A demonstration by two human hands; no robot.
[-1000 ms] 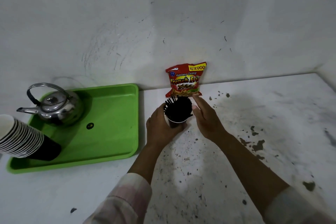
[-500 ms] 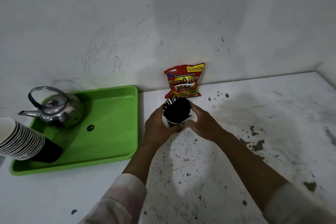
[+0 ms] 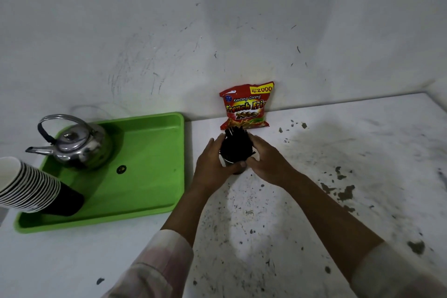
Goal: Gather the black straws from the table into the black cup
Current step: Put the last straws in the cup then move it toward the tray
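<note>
Both hands have closed in on the black cup (image 3: 234,169) since a second ago, when the right hand (image 3: 267,161) stood open beside it with fingers stretched toward the snack bag; now its palm and fingers wrap the cup's right side, while the left hand (image 3: 212,167) cups the left side with its thumb lying across the front of the rim. Between the two hands the cup is gripped from both sides, just right of the frame's centre, standing on the white speckled table (image 3: 338,176). Only a sliver of the cup's wall and pale rim shows between the thumbs. All the black straws (image 3: 235,145) in view stand bunched in the cup, their tips fanning out a little at the top, one or two leaning out toward the upper left.

Just behind the straws, a red French fries snack bag (image 3: 246,106) leans upright against the white wall (image 3: 217,31). At middle left of the frame a green tray (image 3: 150,176) lies on the table, well apart from the cup. A shiny metal kettle (image 3: 77,145) sits in the tray's far left corner, spout pointing left, and a tilted stack of paper cups (image 3: 29,186) rests at its near left corner. Pale sleeves (image 3: 157,271) cover both forearms at the bottom edge
</note>
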